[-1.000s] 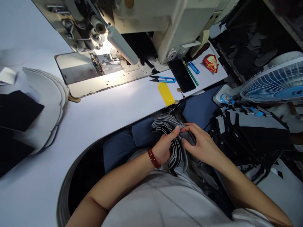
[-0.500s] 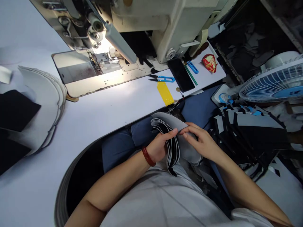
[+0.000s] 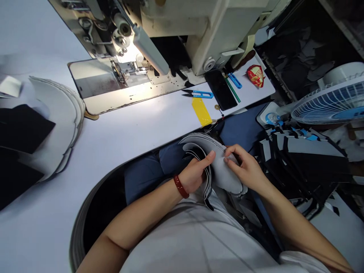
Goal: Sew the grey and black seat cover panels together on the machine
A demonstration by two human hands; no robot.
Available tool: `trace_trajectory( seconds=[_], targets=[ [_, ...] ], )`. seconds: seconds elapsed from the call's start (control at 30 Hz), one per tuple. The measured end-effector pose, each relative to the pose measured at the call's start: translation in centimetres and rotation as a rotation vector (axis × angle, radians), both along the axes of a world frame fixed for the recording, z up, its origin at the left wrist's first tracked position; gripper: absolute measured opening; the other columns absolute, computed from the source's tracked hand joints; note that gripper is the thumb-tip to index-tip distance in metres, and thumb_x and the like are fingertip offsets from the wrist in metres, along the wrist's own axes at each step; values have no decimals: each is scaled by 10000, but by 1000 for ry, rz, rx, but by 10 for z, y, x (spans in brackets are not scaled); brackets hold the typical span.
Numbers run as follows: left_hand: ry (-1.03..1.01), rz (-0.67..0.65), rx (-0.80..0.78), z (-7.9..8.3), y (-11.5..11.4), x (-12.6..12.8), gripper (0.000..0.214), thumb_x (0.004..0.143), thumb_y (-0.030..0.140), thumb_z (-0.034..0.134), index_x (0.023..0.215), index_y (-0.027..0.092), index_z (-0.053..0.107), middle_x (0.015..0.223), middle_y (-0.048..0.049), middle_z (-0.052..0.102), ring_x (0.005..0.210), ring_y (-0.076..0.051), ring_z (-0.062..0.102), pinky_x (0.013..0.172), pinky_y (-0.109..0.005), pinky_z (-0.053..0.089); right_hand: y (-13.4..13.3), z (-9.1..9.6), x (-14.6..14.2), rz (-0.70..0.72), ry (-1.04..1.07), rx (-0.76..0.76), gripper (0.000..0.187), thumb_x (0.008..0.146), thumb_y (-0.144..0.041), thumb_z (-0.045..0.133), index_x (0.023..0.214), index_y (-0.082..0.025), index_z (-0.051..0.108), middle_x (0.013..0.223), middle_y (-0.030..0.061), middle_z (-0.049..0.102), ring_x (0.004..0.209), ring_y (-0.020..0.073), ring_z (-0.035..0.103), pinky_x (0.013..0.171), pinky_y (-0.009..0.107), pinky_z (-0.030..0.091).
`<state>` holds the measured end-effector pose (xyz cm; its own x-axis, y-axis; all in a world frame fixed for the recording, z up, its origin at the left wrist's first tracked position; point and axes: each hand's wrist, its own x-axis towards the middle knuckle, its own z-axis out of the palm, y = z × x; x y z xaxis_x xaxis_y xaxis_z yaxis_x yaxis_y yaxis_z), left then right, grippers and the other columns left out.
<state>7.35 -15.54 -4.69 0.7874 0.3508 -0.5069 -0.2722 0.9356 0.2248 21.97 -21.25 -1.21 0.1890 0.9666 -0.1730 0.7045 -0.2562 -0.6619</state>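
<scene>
A fanned stack of curved cut pieces (image 3: 224, 172), grey on one face and black on the other, is held above my lap. My left hand (image 3: 196, 172), with a red bangle at the wrist, is closed around the stack, its thumb on the upper grey faces. On the stack's right side my right hand (image 3: 241, 165) pinches at the edge of a grey piece with thumb and fingers. Several layers bend down below my left hand, and its fingertips are hidden behind them.
Beyond the table edge stands a sewing machine (image 3: 176, 21) with its lamp lit. Blue thread snips (image 3: 201, 94), a yellow tag (image 3: 201, 112) and a black phone (image 3: 221, 90) lie on the table. Grey pieces (image 3: 61, 113) are piled left; a fan (image 3: 332, 100) stands right.
More grey pieces have been turned over to the right side of the stack, and fewer black layers show. My right hand has shifted slightly right. The view has moved a little.
</scene>
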Motion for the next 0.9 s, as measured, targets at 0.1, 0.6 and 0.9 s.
trace_trajectory(
  seconds=[0.1, 0.6, 0.9],
  targets=[
    [29, 19, 24, 2, -1, 2, 485, 575, 438, 809, 904, 106, 678, 931, -101, 678, 1033, -265, 572, 959, -386, 397, 0, -2, -7, 56, -14, 25, 148, 817, -279, 419, 765, -230, 548, 938, 48, 572, 978, 208, 558, 834, 338, 442],
    [21, -12, -31, 1, 1, -1, 359, 742, 432, 685, 915, 117, 681, 952, -104, 680, 1022, -233, 589, 963, -354, 412, 1, 1, -9, 125, 5, -130, 171, 780, -340, 504, 911, -231, 504, 1055, 58, 505, 1030, 203, 525, 917, 386, 422],
    [215, -49, -68, 4, 9, -5, 444, 938, 447, 332, 1059, 147, 636, 1013, -71, 668, 1035, -203, 587, 963, -308, 418, 2, -2, -29, -7, 1, -75, 595, 754, -367, 530, 1279, -175, 325, 1216, 146, 506, 1095, 267, 524, 883, 437, 446]
  ],
)
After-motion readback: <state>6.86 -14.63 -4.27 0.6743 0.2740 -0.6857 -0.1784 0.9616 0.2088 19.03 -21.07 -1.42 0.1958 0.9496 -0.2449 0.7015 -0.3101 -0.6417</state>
